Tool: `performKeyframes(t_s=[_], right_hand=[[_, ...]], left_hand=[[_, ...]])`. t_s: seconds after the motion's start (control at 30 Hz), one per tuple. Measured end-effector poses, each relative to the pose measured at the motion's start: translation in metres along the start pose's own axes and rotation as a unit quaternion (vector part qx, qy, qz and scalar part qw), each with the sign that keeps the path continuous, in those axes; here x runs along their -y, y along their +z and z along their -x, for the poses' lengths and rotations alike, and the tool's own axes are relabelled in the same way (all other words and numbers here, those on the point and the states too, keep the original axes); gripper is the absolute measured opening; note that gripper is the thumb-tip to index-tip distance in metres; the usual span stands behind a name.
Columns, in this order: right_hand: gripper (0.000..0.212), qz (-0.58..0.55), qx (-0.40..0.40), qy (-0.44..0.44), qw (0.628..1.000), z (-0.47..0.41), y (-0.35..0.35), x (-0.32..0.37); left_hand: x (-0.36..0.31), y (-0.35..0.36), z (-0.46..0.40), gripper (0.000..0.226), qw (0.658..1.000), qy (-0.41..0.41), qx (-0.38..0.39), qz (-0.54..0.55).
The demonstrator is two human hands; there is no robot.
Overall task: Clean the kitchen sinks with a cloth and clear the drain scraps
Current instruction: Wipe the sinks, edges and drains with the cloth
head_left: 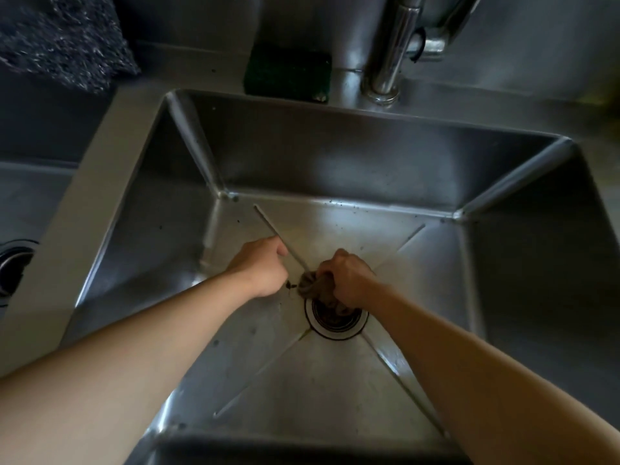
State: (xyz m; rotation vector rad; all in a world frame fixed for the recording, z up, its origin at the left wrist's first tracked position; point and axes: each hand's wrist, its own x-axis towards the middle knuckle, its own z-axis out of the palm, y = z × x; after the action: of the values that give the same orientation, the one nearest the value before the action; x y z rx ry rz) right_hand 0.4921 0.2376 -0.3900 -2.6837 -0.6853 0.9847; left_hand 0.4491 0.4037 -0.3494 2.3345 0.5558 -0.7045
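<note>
Both my arms reach down into the steel sink [335,169]. My right hand [349,276] grips a bunched brownish cloth [310,284] and presses it against the far rim of the round drain [335,322]. Part of the cloth hangs into the drain opening, where dark residue shows. My left hand [265,270] rests on the sink floor just left of the cloth, its fingers curled under. A few small dark scraps [290,285] lie at its fingertips. I cannot see anything inside that hand.
A chrome faucet [385,62] rises behind the sink, with a dark green sponge [288,73] on the ledge to its left. A second basin and its drain [13,260] lie at the far left. A dark fuzzy mat [63,38] sits at the top left. Dark specks dot the sink's back corners.
</note>
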Motion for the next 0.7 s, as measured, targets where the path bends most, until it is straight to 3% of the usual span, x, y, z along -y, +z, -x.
performKeyframes(t_s=[0.1, 0.2, 0.4, 0.53, 0.7], right_hand=[[0.026, -0.003, 0.036, -0.003, 0.999, 0.012, 0.008, 0.0], [0.033, -0.017, 0.023, 0.0, 1.0, 0.017, 0.002, 0.0], [0.034, -0.015, -0.081, -0.026, 0.996, -0.016, -0.063, 0.035], [0.04, 0.014, -0.139, -0.017, 0.99, -0.066, -0.066, 0.057], [0.059, 0.074, -0.098, -0.031, 0.992, -0.104, -0.039, 0.068]], left_hand=[[0.003, -0.003, 0.007, 0.036, 1.0, -0.005, 0.005, 0.004], [0.008, -0.009, 0.011, 0.035, 1.0, -0.015, 0.002, 0.009], [0.021, -0.03, 0.004, 0.041, 0.999, -0.023, -0.033, -0.007], [0.033, -0.037, -0.009, 0.043, 0.998, -0.042, -0.043, -0.02], [0.043, -0.038, -0.018, 0.045, 0.997, -0.065, -0.04, -0.011]])
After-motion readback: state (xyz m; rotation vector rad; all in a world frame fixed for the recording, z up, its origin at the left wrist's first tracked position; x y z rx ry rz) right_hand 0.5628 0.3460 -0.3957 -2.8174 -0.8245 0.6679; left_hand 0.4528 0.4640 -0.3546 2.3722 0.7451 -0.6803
